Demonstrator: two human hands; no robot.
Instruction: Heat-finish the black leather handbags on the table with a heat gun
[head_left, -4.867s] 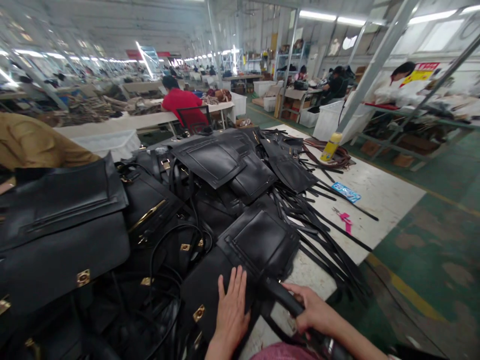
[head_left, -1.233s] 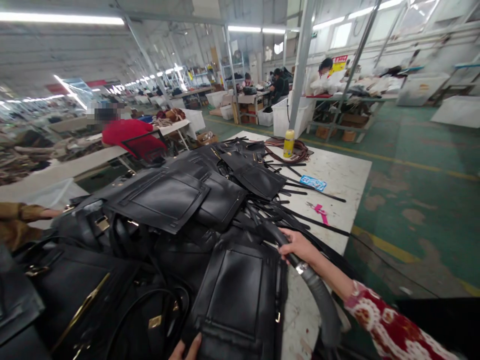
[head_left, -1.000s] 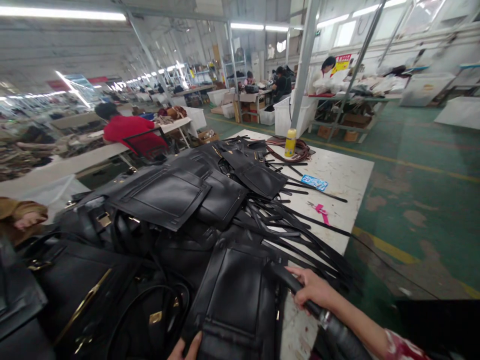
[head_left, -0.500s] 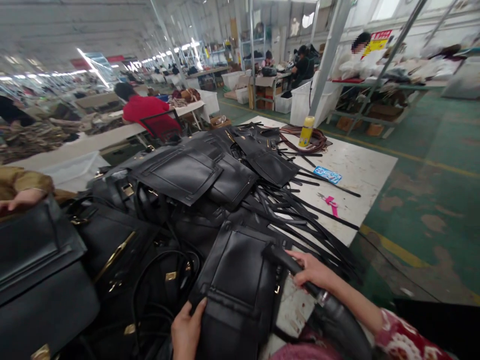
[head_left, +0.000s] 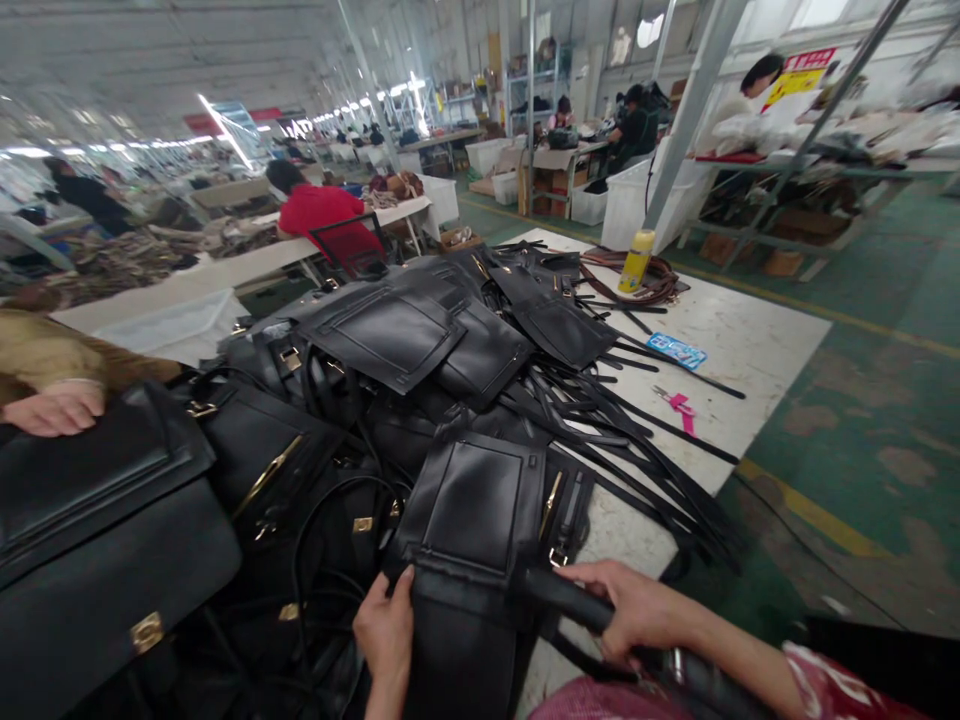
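A black leather bag with a stitched front pocket lies over the table edge in front of me. My left hand pinches its left side, thumb on top. My right hand is wrapped round a black tube-shaped tool with a metal ring further back; its exact kind is unclear. The tool's front end lies low over the bag's right side, and I cannot tell whether it touches. Just beyond my right hand are a gold buckle and black straps.
Black bags and panels are heaped ahead, loose straps trailing right. A co-worker's hand rests on a bag at left. Pink-handled snips, a blue-and-white packet and a yellow bottle stand or lie on the white table.
The tool in my right hand has moved down from the pocket's upper right toward the bag's lower right. My left hand keeps its pinch. The co-worker's hand now lies flatter on their bag.
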